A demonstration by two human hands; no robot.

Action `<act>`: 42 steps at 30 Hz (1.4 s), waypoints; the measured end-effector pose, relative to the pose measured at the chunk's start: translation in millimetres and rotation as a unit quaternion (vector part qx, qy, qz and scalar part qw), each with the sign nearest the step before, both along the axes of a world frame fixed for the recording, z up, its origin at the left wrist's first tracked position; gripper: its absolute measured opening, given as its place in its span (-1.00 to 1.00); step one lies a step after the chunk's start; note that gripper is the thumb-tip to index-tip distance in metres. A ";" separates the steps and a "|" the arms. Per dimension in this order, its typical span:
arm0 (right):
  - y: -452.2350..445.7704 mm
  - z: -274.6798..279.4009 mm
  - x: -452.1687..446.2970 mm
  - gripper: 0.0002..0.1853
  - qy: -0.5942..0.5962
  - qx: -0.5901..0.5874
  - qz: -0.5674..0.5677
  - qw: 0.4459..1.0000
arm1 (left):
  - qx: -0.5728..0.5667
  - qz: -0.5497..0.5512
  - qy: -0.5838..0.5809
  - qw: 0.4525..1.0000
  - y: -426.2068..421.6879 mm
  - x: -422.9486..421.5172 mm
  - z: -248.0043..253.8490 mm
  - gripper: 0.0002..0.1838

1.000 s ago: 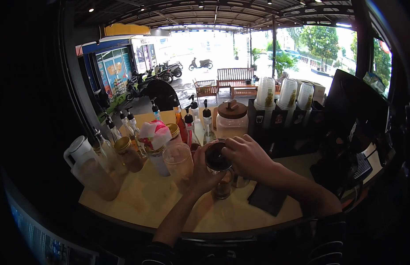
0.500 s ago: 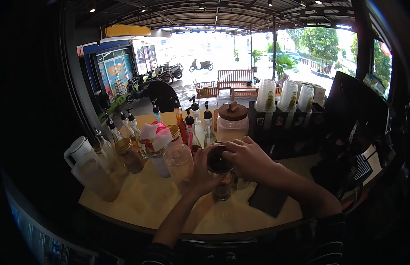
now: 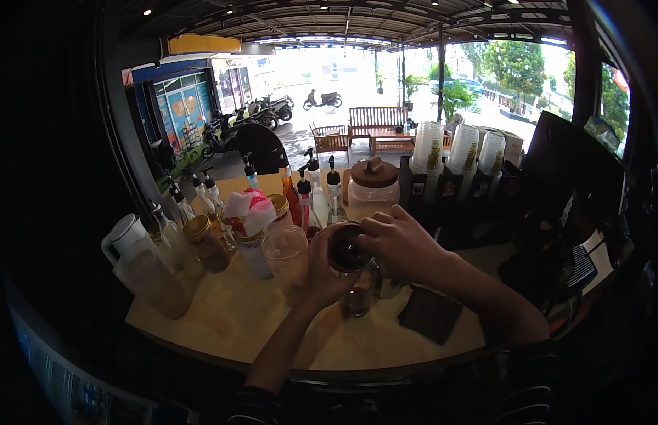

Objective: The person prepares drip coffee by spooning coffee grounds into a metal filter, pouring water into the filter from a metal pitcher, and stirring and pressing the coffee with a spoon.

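My left hand [image 3: 319, 275] is wrapped around a round cup with a dark inside [image 3: 348, 256], its opening tilted toward me. The fingers of my right hand [image 3: 403, 244] are curled at the cup's right rim, partly over the opening. Whether they pinch the rim or some small thing inside, I cannot tell. Just below the cup, a small glass with brown contents [image 3: 358, 301] stands on the counter. Left of my left hand is a clear plastic cup [image 3: 285, 249], and a dark folded cloth [image 3: 429, 316] lies to the right.
Several pump bottles [image 3: 334, 191] and a lidded glass jar [image 3: 373, 191] line the back of the counter [image 3: 229, 333]. A pitcher [image 3: 148, 273] and gold-lidded jars [image 3: 206, 246] stand left. Stacked plastic cups [image 3: 428, 150] and a dark monitor [image 3: 570, 177] are at right.
The held cup has shifted slightly left, and more of its dark inside shows now. Both hands stay on or at it. The view has shifted a little.
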State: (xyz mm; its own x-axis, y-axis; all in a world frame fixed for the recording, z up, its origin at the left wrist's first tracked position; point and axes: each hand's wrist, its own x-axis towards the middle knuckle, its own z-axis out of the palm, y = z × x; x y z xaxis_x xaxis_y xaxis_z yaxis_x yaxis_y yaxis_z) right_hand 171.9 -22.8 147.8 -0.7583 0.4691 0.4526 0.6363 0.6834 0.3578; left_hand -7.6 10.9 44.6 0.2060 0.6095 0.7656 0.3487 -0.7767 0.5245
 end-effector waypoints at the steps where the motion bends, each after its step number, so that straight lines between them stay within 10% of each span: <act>1: -0.4 2.3 0.1 -0.76 -0.018 -0.014 -0.019 1.000 | -0.006 -0.004 -0.005 1.000 -0.2 -0.5 0.2 -0.17; 20: 1.5 3.6 5.3 -0.80 -0.021 0.045 0.059 0.997 | -0.035 -0.065 0.140 0.987 0.1 -23.6 34.6 -0.11; 42: -15.3 -10.4 -1.2 -0.81 -0.015 0.109 0.046 0.993 | -0.124 -0.096 -0.098 0.983 -6.4 -3.9 12.1 -0.14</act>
